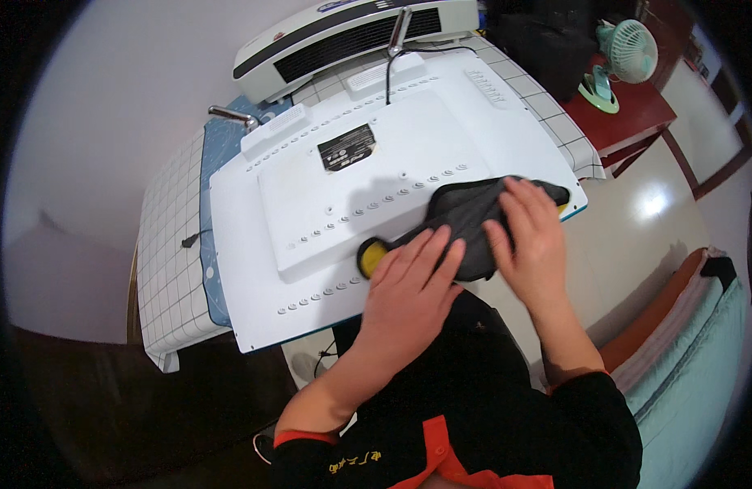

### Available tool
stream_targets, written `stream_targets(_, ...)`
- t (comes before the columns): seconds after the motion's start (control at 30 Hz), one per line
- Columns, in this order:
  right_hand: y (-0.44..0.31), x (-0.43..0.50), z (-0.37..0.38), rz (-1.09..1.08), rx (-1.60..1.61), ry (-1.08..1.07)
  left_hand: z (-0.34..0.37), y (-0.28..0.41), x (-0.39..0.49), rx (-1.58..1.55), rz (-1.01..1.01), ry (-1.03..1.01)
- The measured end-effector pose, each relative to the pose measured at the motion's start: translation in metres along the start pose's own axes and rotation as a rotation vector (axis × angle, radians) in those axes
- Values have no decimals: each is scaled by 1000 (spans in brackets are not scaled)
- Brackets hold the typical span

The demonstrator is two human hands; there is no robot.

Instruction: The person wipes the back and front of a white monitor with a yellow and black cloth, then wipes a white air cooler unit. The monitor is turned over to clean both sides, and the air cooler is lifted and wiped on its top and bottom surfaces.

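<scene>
A white flat-screen display (412,128) lies face down in front of me, with its rear panel up and two chrome feet at the far edge. On its near right part is a crumpled dark grey cloth (467,226) with black edging and a yellow underside. My left hand (409,293) rests on the cloth's near left part, fingers slightly spread; whether it grips the fabric is unclear. Farther right, my right hand (529,235) has its thumb and fingers around a fold of the cloth, close to the display's right corner.
Beneath the display is a table with a checked white tablecloth (168,250) and a blue mat (214,269). A white appliance with a black grille (357,46) stands behind. A black cable (388,79) runs from the panel. At right are a green fan (632,52) and red table (632,122).
</scene>
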State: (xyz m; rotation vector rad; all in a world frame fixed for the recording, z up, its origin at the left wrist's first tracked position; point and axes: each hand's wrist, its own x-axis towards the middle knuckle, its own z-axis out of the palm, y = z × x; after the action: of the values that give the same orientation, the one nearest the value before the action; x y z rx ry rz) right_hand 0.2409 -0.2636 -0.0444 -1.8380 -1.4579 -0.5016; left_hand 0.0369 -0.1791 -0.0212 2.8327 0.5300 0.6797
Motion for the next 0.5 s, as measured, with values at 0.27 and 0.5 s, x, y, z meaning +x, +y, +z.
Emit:
stream_targets(0.27,-29,-4,-5,-139,387,-206,-30,-3,-33,3,-98,-34)
stream_targets(0.5,18,6,-26,-35,-39,-153,-12,11,2,-118,26,-126)
